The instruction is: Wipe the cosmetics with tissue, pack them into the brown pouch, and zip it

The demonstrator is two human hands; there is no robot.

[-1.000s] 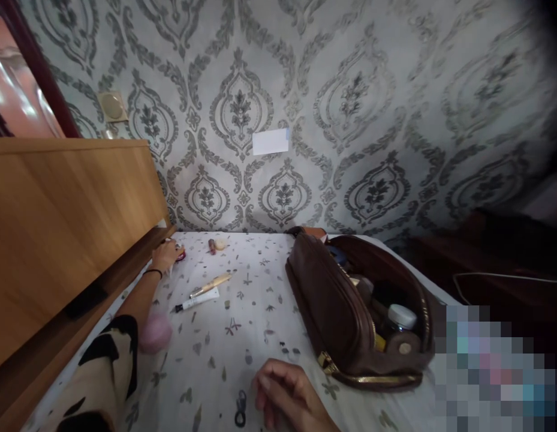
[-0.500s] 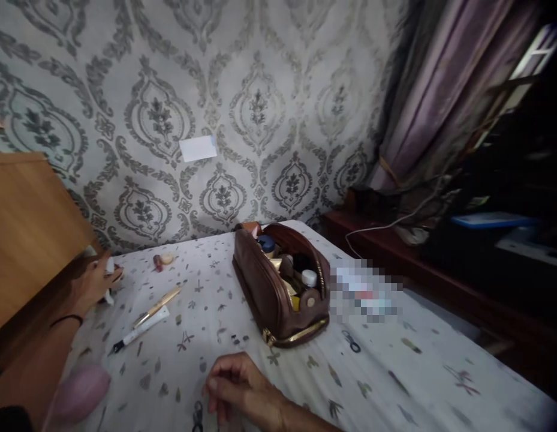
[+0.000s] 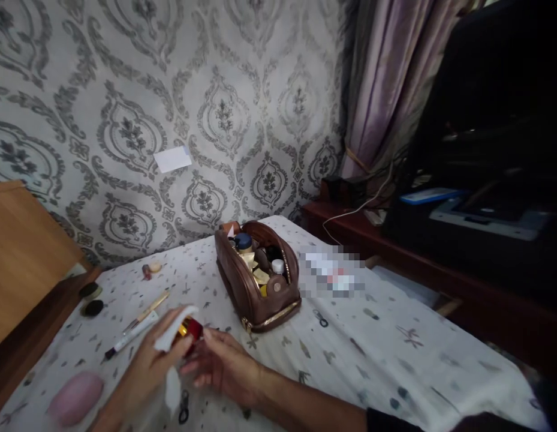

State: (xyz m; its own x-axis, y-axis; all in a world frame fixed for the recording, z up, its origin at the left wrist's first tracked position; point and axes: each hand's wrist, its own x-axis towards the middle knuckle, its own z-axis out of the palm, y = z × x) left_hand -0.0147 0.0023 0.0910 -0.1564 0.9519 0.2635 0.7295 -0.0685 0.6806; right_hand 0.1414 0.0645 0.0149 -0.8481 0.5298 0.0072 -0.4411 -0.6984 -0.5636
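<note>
Container (image 3: pixel 192 330) in left hand (image 3: pixel 154 357), half-curled right hand (image 3: pixel 228 365) at its red end

The left hand (image 3: pixel 156 357) and right hand (image 3: pixel 226 367) are both bare, slightly blurred, with slim fingers. A black sleeve (image 3: pixel 384 421), plain where it shows, ends in a fairly straight edge across the right forearm (image 3: pixel 305 393), which is bare below it.

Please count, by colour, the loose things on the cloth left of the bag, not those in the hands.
Dark round things: 2
Gold stick: 1
White tube: 1
Pink thing: 1
Reddish thing: 1
Cream thing: 1
Total: 7
</note>
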